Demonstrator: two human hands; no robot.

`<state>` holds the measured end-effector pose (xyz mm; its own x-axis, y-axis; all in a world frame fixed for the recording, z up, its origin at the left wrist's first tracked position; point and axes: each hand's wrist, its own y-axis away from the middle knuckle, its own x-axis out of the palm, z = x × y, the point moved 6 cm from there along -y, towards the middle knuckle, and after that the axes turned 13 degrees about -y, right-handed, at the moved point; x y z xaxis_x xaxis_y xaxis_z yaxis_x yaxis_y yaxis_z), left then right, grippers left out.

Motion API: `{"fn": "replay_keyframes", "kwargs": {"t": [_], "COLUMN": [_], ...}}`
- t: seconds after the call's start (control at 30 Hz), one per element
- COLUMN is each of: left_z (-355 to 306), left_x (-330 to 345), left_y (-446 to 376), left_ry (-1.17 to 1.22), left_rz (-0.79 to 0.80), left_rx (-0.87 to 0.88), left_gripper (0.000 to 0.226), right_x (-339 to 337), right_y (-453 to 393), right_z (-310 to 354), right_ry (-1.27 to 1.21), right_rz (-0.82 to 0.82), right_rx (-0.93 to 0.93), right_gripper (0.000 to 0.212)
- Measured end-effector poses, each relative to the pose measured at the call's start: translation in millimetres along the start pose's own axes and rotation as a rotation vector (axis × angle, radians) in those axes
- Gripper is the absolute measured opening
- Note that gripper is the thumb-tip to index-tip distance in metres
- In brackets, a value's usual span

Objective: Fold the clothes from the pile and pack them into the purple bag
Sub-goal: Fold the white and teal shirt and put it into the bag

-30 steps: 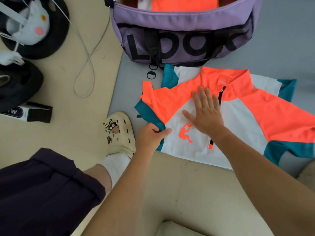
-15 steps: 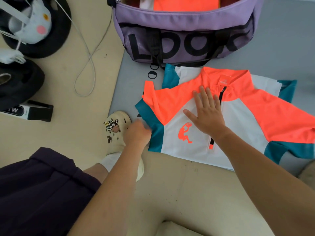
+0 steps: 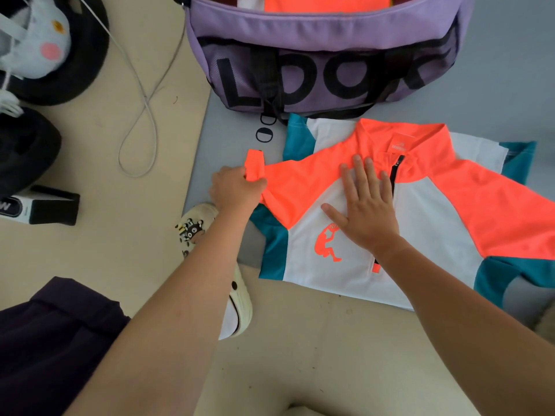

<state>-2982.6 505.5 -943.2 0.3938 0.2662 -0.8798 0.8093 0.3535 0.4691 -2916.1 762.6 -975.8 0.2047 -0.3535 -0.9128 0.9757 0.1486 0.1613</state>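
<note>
Right hand (image 3: pixel 368 211) flat, fingers spread, pressing shirt (image 3: pixel 435 223) chest beside zipper. Left hand (image 3: pixel 235 189) just left of it, pinching orange sleeve end. Beyond both hands: bag (image 3: pixel 324 55), open, orange garment inside.

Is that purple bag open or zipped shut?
Open. The purple bag gapes at the top, and an orange garment shows inside it, past the rim.

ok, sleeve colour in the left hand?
Neon orange sleeve, gripped by the left hand; head view.
</note>
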Motion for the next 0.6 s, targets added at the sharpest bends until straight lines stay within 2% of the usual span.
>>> {"fn": "replay_keyframes", "kwargs": {"t": [0.07, 0.13, 0.17, 0.23, 0.27, 0.3, 0.33, 0.4, 0.43, 0.47, 0.5, 0.53, 0.6], "left_z": [-1.3, -3.6, -7.8, -24.4, -36.5, -49.3, -60.6, -76.8, -81.3, -83.5, -83.7, -81.8, -77.5], "left_x": [-9.2, -21.1, -26.1, -31.2, -29.7, -25.5, -17.8, 1.4, 7.0, 9.8, 7.5, 1.9, -4.7], "left_y": [9.0, 23.9, 33.6, 55.1, 67.0, 77.8, 86.9, 105.5, 114.9, 118.8, 116.0, 107.6, 91.2], "left_ry": [0.236, 0.325, 0.276, 0.022, -0.111, -0.202, -0.238, -0.087, 0.055, 0.161, 0.213, 0.205, 0.091], "left_rz": [-0.062, -0.107, -0.126, -0.173, -0.176, -0.132, -0.020, 0.397, 0.596, 0.667, 0.612, 0.464, 0.196], "left_rx": [0.077, 0.159, 0.219, 0.364, 0.434, 0.484, 0.513, 0.487, 0.429, 0.397, 0.378, 0.369, 0.396], "left_gripper": [0.028, 0.028, 0.032, 0.036, 0.036, 0.036, 0.037, 0.043, 0.045, 0.043, 0.035, 0.025, 0.016], "right_x": [-4.3, -19.0, -32.2, -60.3, -69.4, -72.2, -67.0, -43.4, -34.3, -31.1, -28.8, -29.1, -27.8], "right_y": [-0.6, -4.2, -4.9, 3.1, 10.1, 16.7, 24.3, 41.7, 48.5, 53.0, 55.0, 56.3, 57.2], "right_z": [3.0, 8.0, 12.5, 19.2, 18.0, 13.8, 8.2, 0.4, -3.4, -6.4, -10.6, -13.0, -15.4], "right_ry": [-0.038, -0.158, -0.217, -0.298, -0.388, -0.545, -0.759, -1.275, -1.386, -1.395, -1.310, -1.195, -1.056], "right_rz": [0.021, 0.021, -0.036, -0.263, -0.337, -0.341, -0.277, -0.118, -0.063, -0.013, 0.027, 0.046, 0.050], "right_rx": [0.010, 0.030, 0.007, -0.038, 0.020, 0.148, 0.341, 0.763, 0.905, 0.973, 0.969, 0.934, 0.865], "right_gripper": [0.082, 0.074, 0.063, 0.040, 0.038, 0.042, 0.049, 0.062, 0.069, 0.074, 0.075, 0.068, 0.037]}}
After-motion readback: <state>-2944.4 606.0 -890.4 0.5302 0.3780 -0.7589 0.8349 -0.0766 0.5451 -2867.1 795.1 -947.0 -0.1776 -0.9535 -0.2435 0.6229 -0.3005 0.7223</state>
